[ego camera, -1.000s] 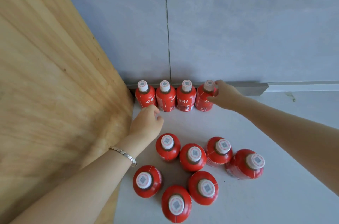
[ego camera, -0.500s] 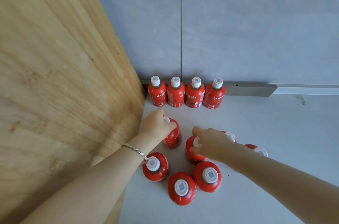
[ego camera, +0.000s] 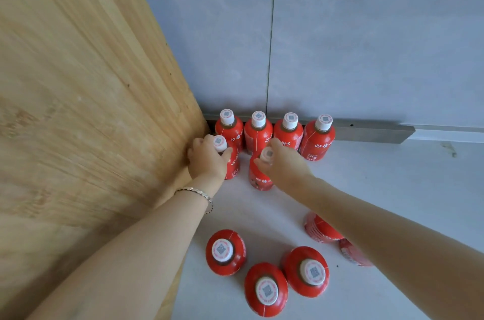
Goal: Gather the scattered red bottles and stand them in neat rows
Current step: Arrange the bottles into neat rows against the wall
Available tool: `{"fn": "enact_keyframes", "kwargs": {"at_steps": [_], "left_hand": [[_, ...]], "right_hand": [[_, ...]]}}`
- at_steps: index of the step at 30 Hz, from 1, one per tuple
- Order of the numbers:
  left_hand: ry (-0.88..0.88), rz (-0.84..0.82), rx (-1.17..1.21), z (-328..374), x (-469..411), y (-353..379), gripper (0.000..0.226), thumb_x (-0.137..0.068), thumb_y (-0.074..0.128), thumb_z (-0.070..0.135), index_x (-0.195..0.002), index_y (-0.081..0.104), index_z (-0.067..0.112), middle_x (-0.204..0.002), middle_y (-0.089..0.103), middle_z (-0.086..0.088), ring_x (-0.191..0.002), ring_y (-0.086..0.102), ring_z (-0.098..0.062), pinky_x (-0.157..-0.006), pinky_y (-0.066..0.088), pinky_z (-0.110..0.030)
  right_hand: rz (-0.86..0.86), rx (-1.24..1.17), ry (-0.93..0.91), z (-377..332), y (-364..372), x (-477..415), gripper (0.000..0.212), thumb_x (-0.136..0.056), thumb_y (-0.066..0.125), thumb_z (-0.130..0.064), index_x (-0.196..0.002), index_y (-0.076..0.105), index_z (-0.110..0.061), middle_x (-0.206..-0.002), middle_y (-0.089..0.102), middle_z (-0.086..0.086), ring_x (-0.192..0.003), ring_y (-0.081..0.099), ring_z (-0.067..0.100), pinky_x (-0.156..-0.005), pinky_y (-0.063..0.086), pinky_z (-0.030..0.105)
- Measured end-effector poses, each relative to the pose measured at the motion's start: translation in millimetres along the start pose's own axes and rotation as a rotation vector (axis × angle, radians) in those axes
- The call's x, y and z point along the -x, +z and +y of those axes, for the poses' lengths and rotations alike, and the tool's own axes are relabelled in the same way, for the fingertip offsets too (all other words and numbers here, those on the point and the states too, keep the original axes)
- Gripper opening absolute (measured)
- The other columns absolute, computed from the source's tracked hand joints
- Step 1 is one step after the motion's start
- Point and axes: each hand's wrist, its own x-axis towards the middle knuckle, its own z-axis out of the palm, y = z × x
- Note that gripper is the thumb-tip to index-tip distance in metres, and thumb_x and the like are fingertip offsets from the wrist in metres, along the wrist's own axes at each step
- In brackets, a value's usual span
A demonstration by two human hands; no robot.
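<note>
A tall light-wood panel (ego camera: 86,115) fills the left side, its lower edge meeting the pale grey floor (ego camera: 392,188). Just beside it, the left hand (ego camera: 207,160), with a thin silver bracelet (ego camera: 199,192) on the wrist, reaches forward with the forearm stretched out and the fingers curled round the neck and shoulder of a red plastic bottle with a white cap (ego camera: 230,162). That held bottle stands upright in front of the leftmost one of the back row. To its right, the right hand (ego camera: 285,165) comes in from the lower right on a long, straight forearm and grasps a second red white-capped bottle (ego camera: 259,175) by the cap, fingers pinched round the top; this one is tilted slightly and sits in front of the second one of the back row.

Behind both hands, a row of four red bottles (ego camera: 275,133) stands upright against the grey tiled wall (ego camera: 340,44) and its metal skirting strip (ego camera: 372,132). Near the bottom, three loose red bottles (ego camera: 264,267) stand in a cluster, and two more (ego camera: 322,230) show partly under the right forearm.

Half a second ago both hands were lower, closing on bottles in the loose cluster; now each has carried its bottle up towards the back row, leaving five in the cluster.
</note>
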Motion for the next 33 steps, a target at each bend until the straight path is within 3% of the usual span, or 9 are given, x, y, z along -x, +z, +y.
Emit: {"fn": "enact_keyframes", "kwargs": {"at_steps": [4,8,13,17,19,23,25,27,33], "left_hand": [[-0.084,-0.102,0.31,-4,6,7,0.052,-0.075,0.073,0.024,-0.123,0.054,0.014,-0.127,0.061,-0.007,-0.12,0.056,-0.026,-0.103,0.044,-0.038],[-0.05,-0.118,0.378,-11,7,8,0.049,-0.075,0.072,0.021,-0.121,0.056,0.016,-0.121,0.066,-0.005,-0.114,0.06,-0.021,-0.101,0.047,-0.038],[-0.028,-0.111,0.422,-11,10,9,0.051,-0.08,0.07,0.016,-0.127,0.053,0.015,-0.127,0.063,-0.004,-0.118,0.057,-0.02,-0.098,0.041,-0.027],[-0.081,-0.172,0.378,-8,7,9,0.065,-0.083,0.067,0.019,-0.141,0.037,0.014,-0.143,0.048,-0.008,-0.132,0.045,-0.024,-0.11,0.036,-0.037],[-0.046,-0.047,0.167,1,14,7,0.07,-0.085,0.063,0.019,-0.144,0.028,0.008,-0.148,0.035,-0.014,-0.137,0.035,-0.03,-0.112,0.031,-0.041],[0.444,0.213,-0.117,27,35,0,0.052,-0.081,0.062,0.014,-0.13,0.047,0.003,-0.133,0.048,-0.02,-0.121,0.048,-0.038,-0.1,0.038,-0.046],[0.522,0.089,-0.188,37,38,0,0.045,-0.084,0.061,0.02,-0.125,0.051,0.003,-0.124,0.054,-0.017,-0.112,0.054,-0.037,-0.089,0.044,-0.043],[0.42,-0.047,-0.294,43,37,2,0.053,-0.084,0.063,0.029,-0.128,0.044,0.005,-0.123,0.051,-0.016,-0.111,0.053,-0.035,-0.084,0.045,-0.041],[0.223,-0.255,-0.178,44,30,9,0.045,-0.083,0.067,0.022,-0.119,0.044,0.007,-0.114,0.043,-0.018,-0.105,0.051,-0.038,-0.079,0.037,-0.034]], "right_hand": [[0.009,-0.157,0.037,-6,16,-18,0.043,-0.089,0.058,-0.031,-0.122,0.042,-0.007,-0.113,0.061,0.017,-0.087,0.057,0.027,-0.068,0.04,0.033],[-0.04,-0.249,0.072,-1,32,-16,0.065,-0.083,0.067,-0.029,-0.138,0.033,-0.016,-0.13,0.055,0.011,-0.112,0.059,0.031,-0.086,0.05,0.037],[-0.052,-0.325,0.074,-3,33,-19,0.069,-0.085,0.067,-0.018,-0.143,0.029,-0.013,-0.141,0.049,0.009,-0.13,0.047,0.027,-0.104,0.041,0.037],[-0.143,-0.192,0.089,3,18,-17,0.06,-0.085,0.066,-0.021,-0.136,0.038,-0.009,-0.129,0.058,0.014,-0.115,0.058,0.03,-0.093,0.048,0.036],[-0.15,-0.121,0.033,10,-1,-7,0.046,-0.086,0.063,-0.017,-0.129,0.049,-0.009,-0.117,0.066,0.013,-0.106,0.063,0.028,-0.088,0.05,0.033],[-0.047,0.107,-0.057,37,-52,34,0.036,-0.088,0.06,-0.032,-0.123,0.056,-0.021,-0.098,0.066,0.001,-0.093,0.061,0.02,-0.075,0.041,0.024],[-0.106,0.313,0.012,55,-66,59,0.048,-0.084,0.057,-0.052,-0.125,0.048,-0.028,-0.091,0.056,-0.004,-0.085,0.053,0.016,-0.073,0.042,0.027],[-0.237,0.455,0.088,71,-64,78,0.053,-0.081,0.055,-0.058,-0.125,0.041,-0.03,-0.095,0.058,-0.003,-0.087,0.052,0.017,-0.073,0.044,0.029],[-0.195,0.231,0.144,80,-43,70,0.041,-0.088,0.056,-0.038,-0.123,0.046,-0.019,-0.114,0.062,0.008,-0.09,0.058,0.022,-0.072,0.047,0.03]]}}
